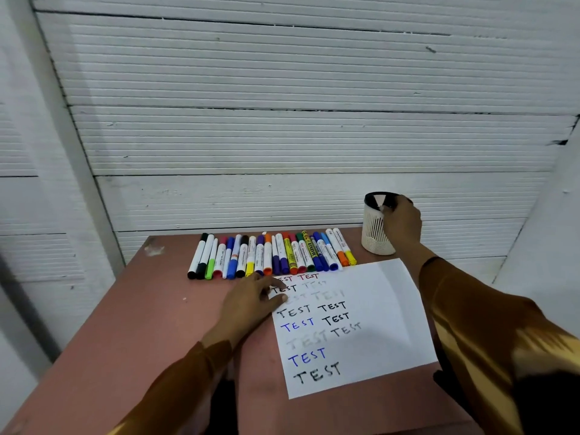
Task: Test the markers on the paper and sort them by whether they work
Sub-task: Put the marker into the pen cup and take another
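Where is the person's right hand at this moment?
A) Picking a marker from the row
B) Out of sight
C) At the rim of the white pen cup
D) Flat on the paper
C: the right hand is up at the dark rim of the white pen cup, while the left hand rests at the paper's edge.

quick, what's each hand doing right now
Left hand: open, fingers flat on the top left corner of the paper.
Right hand: at the rim of the white pen cup; cannot tell whether it grips anything.
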Demonstrator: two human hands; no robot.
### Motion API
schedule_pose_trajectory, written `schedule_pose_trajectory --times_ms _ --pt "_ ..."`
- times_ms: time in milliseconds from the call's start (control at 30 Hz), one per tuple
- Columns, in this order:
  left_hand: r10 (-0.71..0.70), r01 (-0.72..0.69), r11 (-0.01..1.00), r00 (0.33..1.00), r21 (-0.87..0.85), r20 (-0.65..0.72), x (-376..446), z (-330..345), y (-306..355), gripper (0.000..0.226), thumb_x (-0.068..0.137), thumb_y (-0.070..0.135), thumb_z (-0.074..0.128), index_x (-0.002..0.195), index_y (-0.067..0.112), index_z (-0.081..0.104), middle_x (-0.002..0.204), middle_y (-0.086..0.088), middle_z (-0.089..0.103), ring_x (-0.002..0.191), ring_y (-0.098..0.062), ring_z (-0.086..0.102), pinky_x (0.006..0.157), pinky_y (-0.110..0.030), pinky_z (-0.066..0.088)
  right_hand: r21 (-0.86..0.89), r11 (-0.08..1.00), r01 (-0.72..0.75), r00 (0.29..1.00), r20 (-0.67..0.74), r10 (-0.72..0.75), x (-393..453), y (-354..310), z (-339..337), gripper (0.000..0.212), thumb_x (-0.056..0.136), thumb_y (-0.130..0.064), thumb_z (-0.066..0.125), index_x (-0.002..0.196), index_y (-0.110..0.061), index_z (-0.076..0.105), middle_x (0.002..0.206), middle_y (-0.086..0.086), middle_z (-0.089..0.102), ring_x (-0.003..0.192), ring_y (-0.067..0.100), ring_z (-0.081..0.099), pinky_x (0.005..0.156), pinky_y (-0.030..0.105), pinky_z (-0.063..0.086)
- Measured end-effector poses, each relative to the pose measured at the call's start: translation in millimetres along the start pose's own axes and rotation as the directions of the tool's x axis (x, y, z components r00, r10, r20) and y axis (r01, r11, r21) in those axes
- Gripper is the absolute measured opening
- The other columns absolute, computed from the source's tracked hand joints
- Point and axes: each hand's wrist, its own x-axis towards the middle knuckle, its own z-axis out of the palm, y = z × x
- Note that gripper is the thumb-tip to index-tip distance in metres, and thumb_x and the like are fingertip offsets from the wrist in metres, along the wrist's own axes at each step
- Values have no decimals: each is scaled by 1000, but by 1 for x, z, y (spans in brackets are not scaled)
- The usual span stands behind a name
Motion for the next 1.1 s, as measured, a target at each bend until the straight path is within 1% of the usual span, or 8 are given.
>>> schedule_pose_trajectory --times_ms 200,367,533,700,800,933,1033,1100 --pt "4 -3 1000 1000 -16 7 1 0 -1 26 84 47 60 107 36 63 91 5 53 83 -8 50 70 -23 44 52 999 2 1000 27 -3 -4 -4 -2 20 96 -7 44 105 3 59 115 21 60 107 34 55 76 29 38" --pt "1 -1 1000 1000 -5 14 1 -1 0 27 84 47 59 109 37 62 91 6 52 84 -7 49 71 -22 43 99 994 41 996 81 -49 -15 -8 0 18 95 -8 45 103 1 59 110 19 62 99 35 60 72 34 47" --pt "-2 2 1000 1000 -8 5 0 -1 0 27 84 47 60 108 36 63 91 6 52 85 -7 50 71 -23 44 146 986 76 985 141 -97 -26 -7 3 18 95 -10 49 109 -2 56 115 17 61 95 36 64 64 27 47" --pt "0 0 1000 1000 -4 7 -1 -1 0 28 84 47 60 109 35 63 92 6 53 85 -7 50 70 -22 43 237 951 198 979 -6 -203 -44 -5 0 20 91 -5 55 111 -5 58 114 12 62 92 32 65 70 29 51" --pt "-2 2 1000 1000 -13 4 0 -1 1 28 84 47 60 109 35 63 93 5 54 85 -7 51 71 -23 44 128 957 260 961 59 -269 -58 -1 8 12 90 -4 54 96 -6 64 93 10 67 82 23 61 59 12 37" --pt "-3 3 1000 1000 -10 8 -1 -2 2 27 84 47 60 109 35 63 93 5 54 85 -8 51 71 -23 44 -141 960 243 932 309 -191 -73 11 23 23 86 6 49 104 -3 61 102 16 63 95 29 58 68 26 39" --pt "-1 1 999 1000 -32 -1 -2 -1 2 26 84 46 61 107 35 64 90 6 54 83 -8 51 68 -20 42 -315 910 269 914 381 -138 -76 16 30 36 85 6 50 119 -6 54 111 16 59 104 30 55 73 29 40" --pt "6 -6 999 1000 -35 -1 -1 -2 2 26 83 46 62 106 34 65 91 6 55 82 -7 52 67 -20 43 -350 895 275 909 398 -123 -77 17 33 32 86 5 47 115 -5 55 109 17 59 102 30 56 71 27 37"
